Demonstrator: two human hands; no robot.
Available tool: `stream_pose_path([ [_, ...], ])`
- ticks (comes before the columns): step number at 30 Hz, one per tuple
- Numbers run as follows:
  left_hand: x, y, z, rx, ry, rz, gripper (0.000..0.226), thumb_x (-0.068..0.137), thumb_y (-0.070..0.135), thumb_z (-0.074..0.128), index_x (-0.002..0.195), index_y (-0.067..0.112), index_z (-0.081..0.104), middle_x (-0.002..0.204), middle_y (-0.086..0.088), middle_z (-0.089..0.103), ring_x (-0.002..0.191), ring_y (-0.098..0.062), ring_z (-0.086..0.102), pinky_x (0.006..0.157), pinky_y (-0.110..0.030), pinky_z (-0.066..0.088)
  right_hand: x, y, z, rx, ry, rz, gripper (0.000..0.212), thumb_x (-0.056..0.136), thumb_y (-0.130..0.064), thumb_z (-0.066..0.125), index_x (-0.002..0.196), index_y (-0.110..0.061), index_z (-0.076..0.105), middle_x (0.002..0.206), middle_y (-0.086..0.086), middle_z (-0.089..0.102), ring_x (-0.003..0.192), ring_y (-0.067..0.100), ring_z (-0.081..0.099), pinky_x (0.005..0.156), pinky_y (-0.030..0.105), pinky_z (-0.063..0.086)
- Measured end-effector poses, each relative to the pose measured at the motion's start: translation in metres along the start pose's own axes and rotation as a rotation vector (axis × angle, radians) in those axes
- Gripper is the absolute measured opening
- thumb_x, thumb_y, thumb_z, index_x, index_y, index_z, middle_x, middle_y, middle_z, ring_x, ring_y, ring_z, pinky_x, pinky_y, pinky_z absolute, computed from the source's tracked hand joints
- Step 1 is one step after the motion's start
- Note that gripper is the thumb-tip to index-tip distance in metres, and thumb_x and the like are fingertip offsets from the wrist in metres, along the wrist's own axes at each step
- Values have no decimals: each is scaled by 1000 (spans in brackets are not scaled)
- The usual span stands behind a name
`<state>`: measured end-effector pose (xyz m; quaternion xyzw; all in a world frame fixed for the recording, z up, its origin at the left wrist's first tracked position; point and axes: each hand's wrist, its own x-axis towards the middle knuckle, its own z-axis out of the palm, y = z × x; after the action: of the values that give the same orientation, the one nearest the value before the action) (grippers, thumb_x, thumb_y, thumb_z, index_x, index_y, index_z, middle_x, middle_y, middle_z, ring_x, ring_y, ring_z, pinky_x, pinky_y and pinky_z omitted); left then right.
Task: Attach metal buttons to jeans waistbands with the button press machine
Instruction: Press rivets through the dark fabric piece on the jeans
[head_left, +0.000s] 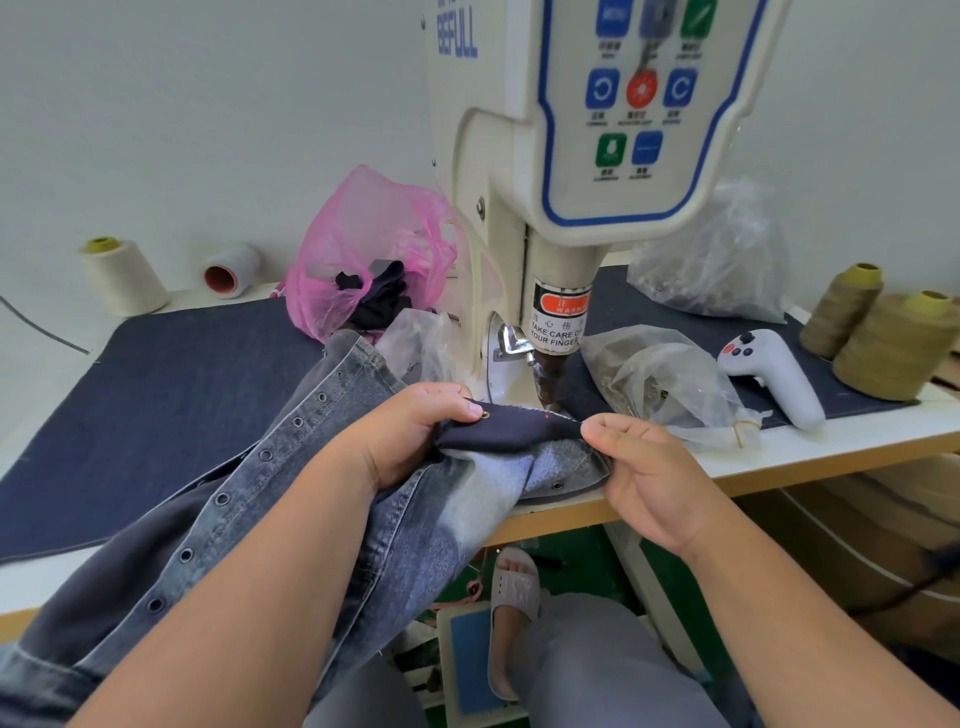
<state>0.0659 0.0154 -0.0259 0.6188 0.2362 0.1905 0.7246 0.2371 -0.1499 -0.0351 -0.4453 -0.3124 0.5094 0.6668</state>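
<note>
Grey washed jeans (291, 499) with a row of metal eyelets lie across the table and over my lap. My left hand (410, 431) grips a dark fold of the waistband (519, 428) at its left end, beside a small brass button (486, 414). My right hand (644, 467) pinches the fold's right end. The stretched fold sits just in front of the press head (550, 379) of the cream button press machine (566, 208). A red laser dot (548, 416) shows on the fabric.
A dark denim mat (156, 415) covers the table. A pink bag (363, 249), clear bags of hardware (654, 379), a white handheld controller (774, 374) and thread cones (893, 343) surround the machine. A foot in a sandal (511, 613) rests on a pedal below.
</note>
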Motion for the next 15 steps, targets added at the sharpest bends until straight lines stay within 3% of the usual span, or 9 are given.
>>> stream_pose_path([
  [5,0,0,1,8,8,-1,16,70,13,59,69,12,43,57,-2,42,44,-9,42,41,-17,35,0,0,0,23,3,-2,20,80,-12,59,87,2,72,89,18,72,86,23,70,80,30,58],
  [15,1,-2,0,25,30,-5,18,70,14,60,68,14,42,60,-4,39,47,-10,40,42,-20,33,1,0,1,12,32,16,28,81,-14,58,97,8,66,95,20,71,92,26,68,87,34,56],
])
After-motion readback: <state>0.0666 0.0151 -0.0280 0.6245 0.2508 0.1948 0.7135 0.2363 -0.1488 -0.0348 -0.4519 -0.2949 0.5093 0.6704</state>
